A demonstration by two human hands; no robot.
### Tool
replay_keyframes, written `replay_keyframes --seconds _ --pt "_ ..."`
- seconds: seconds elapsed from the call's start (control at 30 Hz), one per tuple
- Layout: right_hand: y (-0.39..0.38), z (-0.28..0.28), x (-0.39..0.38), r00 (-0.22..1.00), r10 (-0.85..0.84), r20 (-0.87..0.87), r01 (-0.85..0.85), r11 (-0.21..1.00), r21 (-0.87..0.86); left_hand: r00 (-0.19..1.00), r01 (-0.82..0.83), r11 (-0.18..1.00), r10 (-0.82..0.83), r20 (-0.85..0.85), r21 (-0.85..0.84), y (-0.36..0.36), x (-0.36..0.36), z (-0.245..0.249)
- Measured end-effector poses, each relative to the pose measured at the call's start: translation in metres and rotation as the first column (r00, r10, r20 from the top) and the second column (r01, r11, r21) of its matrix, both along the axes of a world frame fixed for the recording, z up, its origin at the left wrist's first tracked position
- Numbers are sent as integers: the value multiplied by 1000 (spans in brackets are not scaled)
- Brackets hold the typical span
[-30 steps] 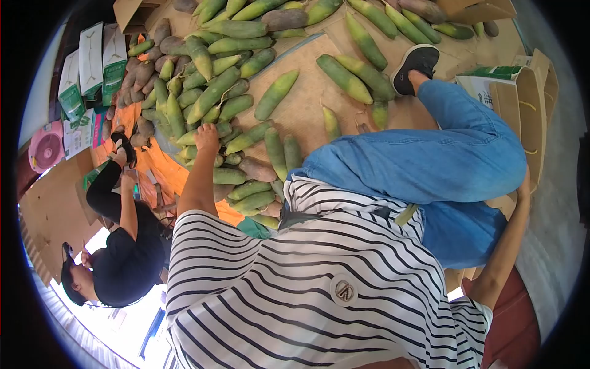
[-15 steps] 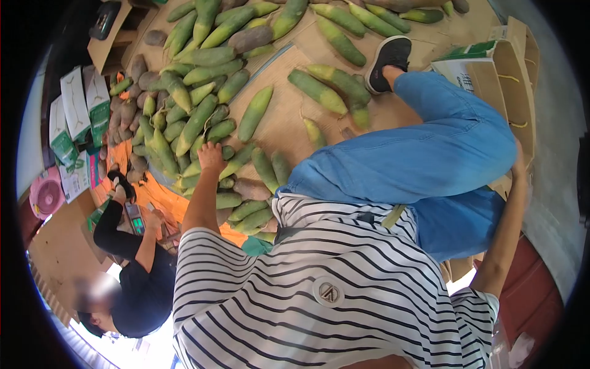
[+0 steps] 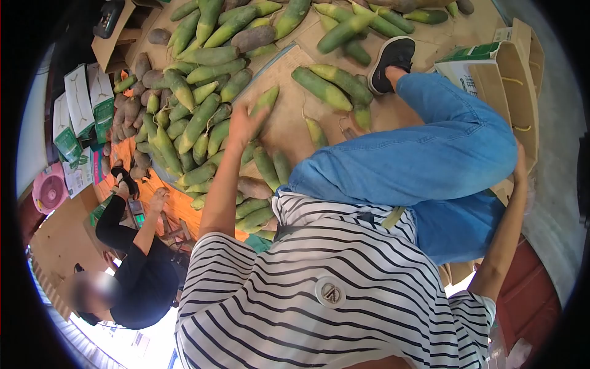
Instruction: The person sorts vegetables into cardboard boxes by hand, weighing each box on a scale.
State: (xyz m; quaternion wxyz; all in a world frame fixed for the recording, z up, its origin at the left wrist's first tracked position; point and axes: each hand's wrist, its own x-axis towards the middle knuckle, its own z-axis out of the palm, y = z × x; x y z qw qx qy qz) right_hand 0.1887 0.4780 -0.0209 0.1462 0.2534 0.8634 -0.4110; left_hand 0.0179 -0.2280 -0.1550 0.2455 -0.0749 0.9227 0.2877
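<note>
My left hand (image 3: 243, 125) is closed around the lower side of a green radish (image 3: 267, 101) at the right edge of the heap. The radish points up and to the right. Below the hand, more green radishes (image 3: 264, 167) lie close together, some with yellowish ends. Over on the right, my right hand (image 3: 520, 161) rests against my bent knee, next to a brown paper bag (image 3: 515, 80). Its fingers are mostly hidden behind the leg.
Brown-skinned roots (image 3: 130, 111) are heaped at the left on orange sheeting (image 3: 126, 150). Cardboard (image 3: 286, 138) covers the floor. A co-worker (image 3: 144, 277) sits at lower left near a pink fan (image 3: 49, 189). White-and-green boxes (image 3: 78, 107) stand along the left.
My left hand has moved up and right from the heap onto the separate radish, which has shifted slightly. At the top, a radish now lies across another one. My right hand stays put.
</note>
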Motion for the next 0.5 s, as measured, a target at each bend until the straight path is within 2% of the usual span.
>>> replay_keyframes --seconds 0.03,0.07,0.13,0.23,0.27,0.37,0.43,0.5 --pt "5 -5 4 1000 -5 9 6 999 -53 982 120 990 -106 158 -80 -34 29 -41" --pt "5 -7 7 1000 -7 6 7 1000 -29 927 247 959 -194 320 -136 -61 60 -78" --pt "1 -2 4 1000 0 5 0 1000 23 847 296 935 -164 506 -193 -75 112 -93" --pt "-14 1 -2 982 -190 -8 188 976 -114 924 -18 996 49 380 -85 -71 160 -95" --pt "-13 1 -2 990 -138 -5 138 988 -72 919 -154 985 171 355 -76 -69 165 -104" --pt "-3 1 1 999 -32 16 32 999 20 899 -206 977 214 383 -63 -67 170 -112" --pt "1 0 1 999 -11 37 10 1000 24 935 -101 995 104 339 -27 -51 152 -84" --pt "7 -3 3 995 -88 54 91 994 -52 960 -17 1000 10 281 22 -37 140 -55"
